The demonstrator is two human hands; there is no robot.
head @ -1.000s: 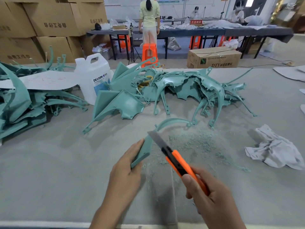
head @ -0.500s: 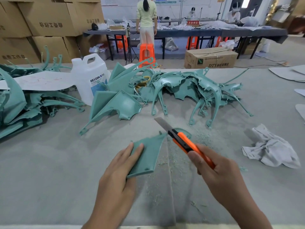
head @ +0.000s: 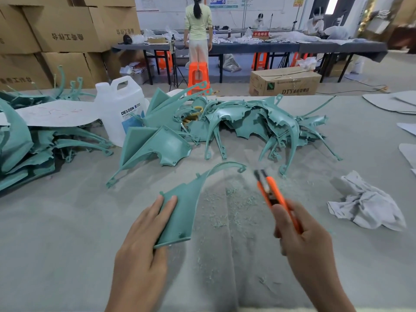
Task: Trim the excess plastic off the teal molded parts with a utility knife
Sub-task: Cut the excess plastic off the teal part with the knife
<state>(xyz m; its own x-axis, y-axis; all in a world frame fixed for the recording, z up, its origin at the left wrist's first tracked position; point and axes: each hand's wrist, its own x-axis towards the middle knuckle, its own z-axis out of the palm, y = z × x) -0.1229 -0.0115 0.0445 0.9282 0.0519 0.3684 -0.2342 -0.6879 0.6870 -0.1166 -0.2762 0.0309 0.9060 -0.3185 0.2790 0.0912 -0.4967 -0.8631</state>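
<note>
A left hand (head: 144,239) pressed straight fingers (head: 167,208) flat on a teal molded part (head: 186,199), which lay mid-worktop (head: 67,233) toward the near edge. The right hand (head: 299,235) curled round an orange utility knife (head: 272,194), blurred, just right of the part. Trimming seemed between cuts; next, the blade needed bringing to the part's edge. Open room lay either side; a pile of teal parts (head: 247,122) crowded the far edge.

Motion blur smears utility knife (head: 272,191), blade unreadable, rear hidden in right hand (head: 301,239) grip; teal pile (head: 15,140) at 9 o'clock cut by left edge; yellow item (head: 191,119) at 12 o'clock mostly buried.
</note>
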